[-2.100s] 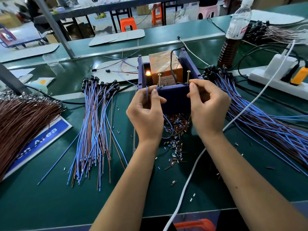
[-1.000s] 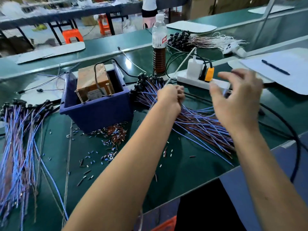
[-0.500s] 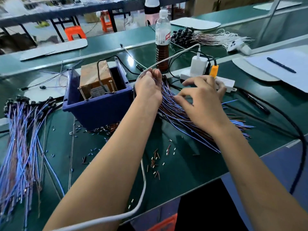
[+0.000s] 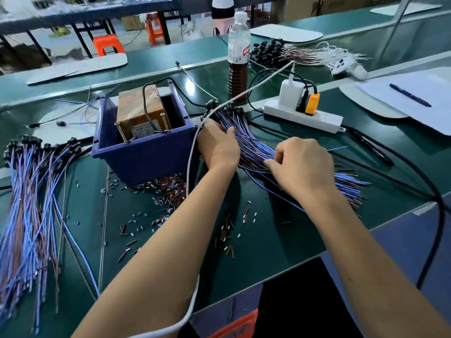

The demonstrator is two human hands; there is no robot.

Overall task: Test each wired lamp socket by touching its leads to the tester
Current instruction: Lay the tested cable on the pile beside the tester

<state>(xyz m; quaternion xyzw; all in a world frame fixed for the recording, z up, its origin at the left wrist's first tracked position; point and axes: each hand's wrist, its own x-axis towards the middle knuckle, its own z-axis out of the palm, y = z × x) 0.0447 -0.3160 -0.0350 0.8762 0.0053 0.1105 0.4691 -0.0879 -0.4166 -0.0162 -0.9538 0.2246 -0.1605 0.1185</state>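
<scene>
Head view: the bottle (image 4: 238, 57) at upper centre carries a red-and-white label, its writing too blurred to read; the sticker on the brown tester (image 4: 141, 111) inside the blue bin (image 4: 144, 154) is equally unreadable. Right of the bin, the bundle of wired lamp sockets (image 4: 253, 147) fans toward the bench (image 4: 268, 240) edge at right. Open green bench lies in the lower centre, strewn with cut insulation bits (image 4: 168, 189). Left hand (image 4: 217, 145) rests flat on the bundle near the sockets, fingers relaxed. Right hand (image 4: 302, 167) curls over the leads, its grip seemingly pinching wires.
</scene>
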